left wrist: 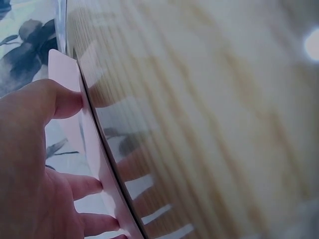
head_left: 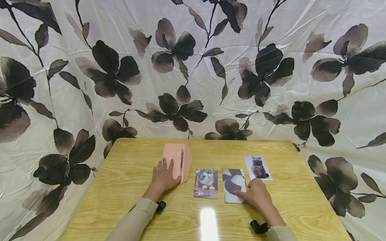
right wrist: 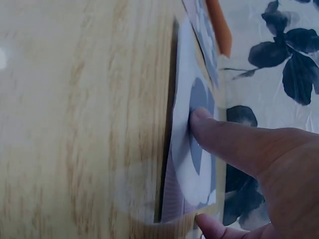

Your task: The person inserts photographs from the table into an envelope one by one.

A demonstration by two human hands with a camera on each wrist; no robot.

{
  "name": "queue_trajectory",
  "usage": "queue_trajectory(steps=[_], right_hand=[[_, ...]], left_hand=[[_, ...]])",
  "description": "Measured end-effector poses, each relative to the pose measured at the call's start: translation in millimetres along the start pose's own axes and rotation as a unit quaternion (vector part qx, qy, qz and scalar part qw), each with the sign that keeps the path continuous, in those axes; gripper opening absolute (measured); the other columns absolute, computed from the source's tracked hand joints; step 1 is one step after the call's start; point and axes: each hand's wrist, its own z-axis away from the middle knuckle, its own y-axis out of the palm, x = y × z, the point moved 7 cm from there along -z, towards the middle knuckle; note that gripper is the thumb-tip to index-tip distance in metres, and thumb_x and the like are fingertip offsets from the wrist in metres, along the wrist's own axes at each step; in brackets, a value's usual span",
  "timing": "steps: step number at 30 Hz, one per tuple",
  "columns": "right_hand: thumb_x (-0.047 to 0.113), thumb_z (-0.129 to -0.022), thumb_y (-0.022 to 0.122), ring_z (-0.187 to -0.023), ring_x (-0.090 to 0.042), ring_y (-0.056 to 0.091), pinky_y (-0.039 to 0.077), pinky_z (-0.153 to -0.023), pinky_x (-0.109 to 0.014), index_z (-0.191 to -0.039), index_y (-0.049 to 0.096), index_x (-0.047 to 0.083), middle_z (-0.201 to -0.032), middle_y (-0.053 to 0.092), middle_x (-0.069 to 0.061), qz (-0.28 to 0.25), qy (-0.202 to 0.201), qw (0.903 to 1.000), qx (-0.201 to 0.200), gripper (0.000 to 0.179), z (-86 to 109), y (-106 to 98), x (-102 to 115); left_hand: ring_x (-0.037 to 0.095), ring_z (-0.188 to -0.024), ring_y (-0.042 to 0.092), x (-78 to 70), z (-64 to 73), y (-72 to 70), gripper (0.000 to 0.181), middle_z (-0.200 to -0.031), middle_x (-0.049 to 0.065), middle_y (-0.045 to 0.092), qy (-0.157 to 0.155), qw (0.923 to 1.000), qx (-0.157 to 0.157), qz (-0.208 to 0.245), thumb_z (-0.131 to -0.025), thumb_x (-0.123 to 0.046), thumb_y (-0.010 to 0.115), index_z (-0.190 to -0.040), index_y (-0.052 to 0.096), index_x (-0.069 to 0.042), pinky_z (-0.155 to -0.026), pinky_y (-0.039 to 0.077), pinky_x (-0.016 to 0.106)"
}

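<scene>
A pink envelope (head_left: 178, 152) lies at the left with a slim dark pen (head_left: 182, 160) on it. My left hand (head_left: 164, 175) rests on its near left part, fingers spread; the left wrist view shows the thumb and fingertips touching the pink paper (left wrist: 65, 72). To its right is a photo of a grey-and-white cat (head_left: 206, 182). Beside that lies a photo of dark and white rounded shapes (head_left: 232, 180). My right hand (head_left: 257, 195) has its thumb (right wrist: 214, 129) on this photo's face and bent fingers at its right edge. The palm hides the lower right corner.
A third photo, of a dark grey seated cat (head_left: 257, 167), lies slightly turned just beyond my right hand. Everything is on a yellow wood-grain table (head_left: 138, 150), whose far edge meets a white cloth (head_left: 217, 83) printed with dark flowers.
</scene>
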Motion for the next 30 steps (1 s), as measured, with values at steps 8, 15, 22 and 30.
queue_trajectory(steps=[8, 15, 22, 30], right_hand=[[0.051, -0.079, 0.093, -0.087, -0.029, 0.059, 0.051, -0.066, -0.045, -0.095, 0.067, 0.002, -0.102, 0.065, -0.018, 0.019, 0.026, 0.9994, 0.011, 0.057, 1.0, -1.2, 2.3], [0.047, -0.08, 0.093, -0.086, -0.028, 0.058, 0.05, -0.066, -0.043, -0.098, 0.067, 0.001, -0.103, 0.064, -0.017, 0.016, 0.034, 0.9992, 0.015, 0.056, 0.4, -0.7, 3.1], [0.044, -0.08, 0.093, -0.091, -0.031, 0.062, 0.054, -0.073, -0.049, -0.111, 0.066, -0.005, -0.104, 0.065, -0.019, 0.011, 0.029, 0.9995, 0.009, 0.064, 0.6, -1.2, 4.5], [0.042, -0.081, 0.094, -0.084, -0.029, 0.061, 0.051, -0.067, -0.044, -0.11, 0.06, -0.002, -0.095, 0.062, -0.014, 0.003, 0.03, 0.9995, 0.003, 0.062, 4.2, -1.8, 7.2]], left_hand=[[0.056, -0.158, 0.021, 0.6, -1.2, 0.8, 0.089, -0.17, 0.038, 0.019, 0.003, 1.0, -0.002, -0.002, -0.101, -0.05, 0.064, -0.168, 0.032, -0.001, -0.122, 0.023, 0.074], [0.056, -0.158, 0.02, 1.7, -2.7, 2.5, 0.089, -0.171, 0.038, 0.018, 0.004, 1.0, 0.002, -0.009, -0.102, -0.051, 0.063, -0.169, 0.031, -0.002, -0.122, 0.023, 0.073], [0.056, -0.158, 0.02, 2.0, -3.0, 1.9, 0.089, -0.171, 0.038, 0.019, 0.003, 0.9999, 0.006, -0.009, -0.102, -0.051, 0.063, -0.169, 0.031, -0.002, -0.122, 0.023, 0.074], [0.056, -0.158, 0.021, 2.2, -3.1, 1.6, 0.089, -0.171, 0.038, 0.019, 0.003, 0.9999, 0.007, -0.01, -0.101, -0.051, 0.062, -0.169, 0.031, -0.003, -0.122, 0.024, 0.074]])
